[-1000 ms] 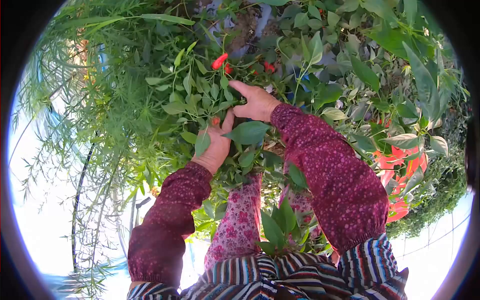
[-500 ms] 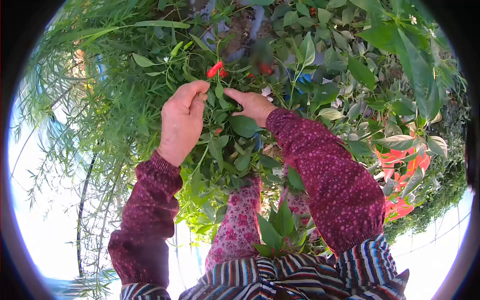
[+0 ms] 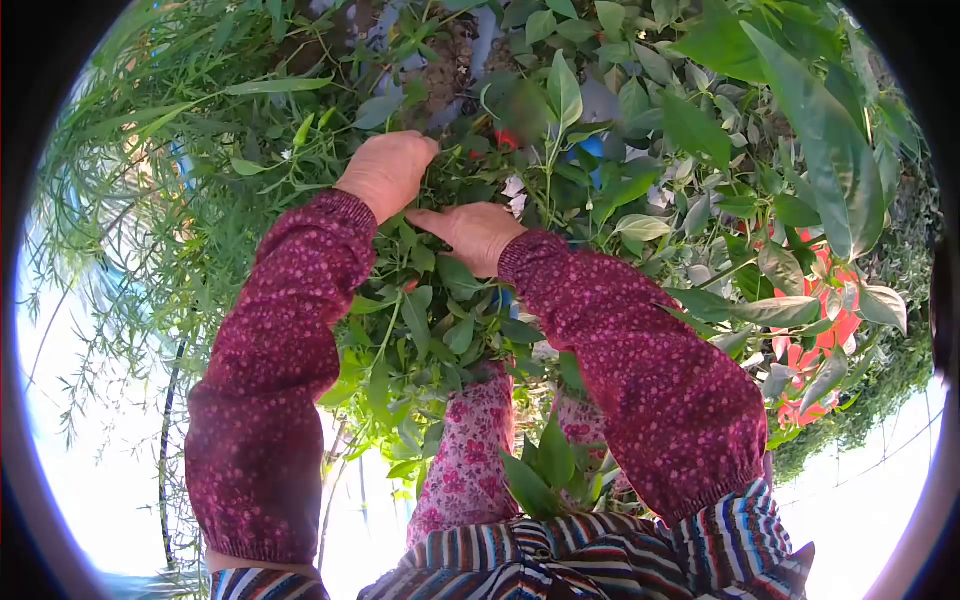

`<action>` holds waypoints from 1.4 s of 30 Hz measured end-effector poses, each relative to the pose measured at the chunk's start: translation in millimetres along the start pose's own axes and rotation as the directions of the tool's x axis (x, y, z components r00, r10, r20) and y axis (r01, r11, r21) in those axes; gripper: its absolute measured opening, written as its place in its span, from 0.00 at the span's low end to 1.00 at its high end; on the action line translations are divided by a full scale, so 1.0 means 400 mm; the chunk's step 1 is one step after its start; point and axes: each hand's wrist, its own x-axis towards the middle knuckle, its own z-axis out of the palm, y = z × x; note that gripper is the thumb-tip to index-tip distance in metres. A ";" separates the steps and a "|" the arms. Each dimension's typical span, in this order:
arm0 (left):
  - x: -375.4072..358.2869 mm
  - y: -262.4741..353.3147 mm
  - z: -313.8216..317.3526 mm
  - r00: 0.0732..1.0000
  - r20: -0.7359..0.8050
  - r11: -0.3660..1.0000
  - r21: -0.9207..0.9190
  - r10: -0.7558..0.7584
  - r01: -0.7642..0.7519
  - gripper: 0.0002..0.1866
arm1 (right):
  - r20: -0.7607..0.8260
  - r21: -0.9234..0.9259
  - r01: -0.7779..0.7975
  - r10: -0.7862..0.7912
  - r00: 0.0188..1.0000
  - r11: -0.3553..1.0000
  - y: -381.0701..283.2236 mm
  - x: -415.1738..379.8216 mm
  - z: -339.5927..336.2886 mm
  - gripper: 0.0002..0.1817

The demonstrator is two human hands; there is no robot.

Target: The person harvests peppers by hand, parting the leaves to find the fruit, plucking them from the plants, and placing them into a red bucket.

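My left hand (image 3: 390, 172) is curled closed, back up, over a chili pepper plant (image 3: 415, 320). Its fingertips point away from me and are hidden, so what they hold does not show. Just below and to the right, my right hand (image 3: 472, 235) reaches into the leaves. One digit stretches left toward my left wrist; the other fingers are hidden by foliage. A red chili pepper (image 3: 507, 138) hangs partly covered beyond the hands. Small green peppers (image 3: 304, 130) stand to the left of my left hand.
Feathery green plants (image 3: 130, 220) crowd the left side. Broad-leaved pepper plants (image 3: 700, 130) fill the right, with a large leaf (image 3: 835, 150) close to the camera. Something red (image 3: 820, 330) shows behind leaves at right. Bare soil (image 3: 440, 75) lies ahead; my patterned trouser leg (image 3: 465, 450) is below.
My left hand has moved forward and right, turning its back up. It now covers the spot where a bright red chili pepper showed. My right hand has shifted slightly left and toward me.
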 end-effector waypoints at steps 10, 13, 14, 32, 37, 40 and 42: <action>-0.087 -0.106 -0.001 0.951 -0.197 0.970 -0.098 -0.240 0.224 0.18 | 0.051 0.045 -0.049 0.046 0.998 0.998 -0.001 0.006 0.000 0.46; -0.057 -0.049 -0.037 0.919 -0.383 0.995 -0.045 -0.095 0.084 0.17 | 0.063 0.041 -0.044 0.041 0.997 0.998 -0.003 0.008 -0.004 0.46; -0.043 -0.019 -0.051 0.903 -0.429 1.000 -0.007 -0.015 0.013 0.16 | 0.075 0.026 -0.051 0.049 0.996 0.998 -0.007 0.012 -0.002 0.46; -0.068 -0.034 0.054 0.972 -0.041 0.971 0.054 -0.233 0.235 0.18 | 0.054 0.014 -0.018 0.017 0.998 1.000 0.002 0.019 0.021 0.45; -0.109 -0.041 0.043 0.908 -0.096 0.861 -0.372 -0.407 0.346 0.17 | 0.000 0.025 -0.009 0.009 1.000 1.000 0.000 0.014 0.028 0.43; -0.120 -0.034 0.060 0.919 -0.226 0.885 -0.415 -0.324 0.210 0.18 | -0.002 0.039 -0.034 0.034 0.999 0.999 -0.007 0.013 0.031 0.43; -0.130 -0.029 0.057 0.902 -0.298 0.884 -0.439 -0.312 0.160 0.21 | 0.008 0.012 -0.004 0.004 1.000 1.000 -0.002 0.022 0.035 0.43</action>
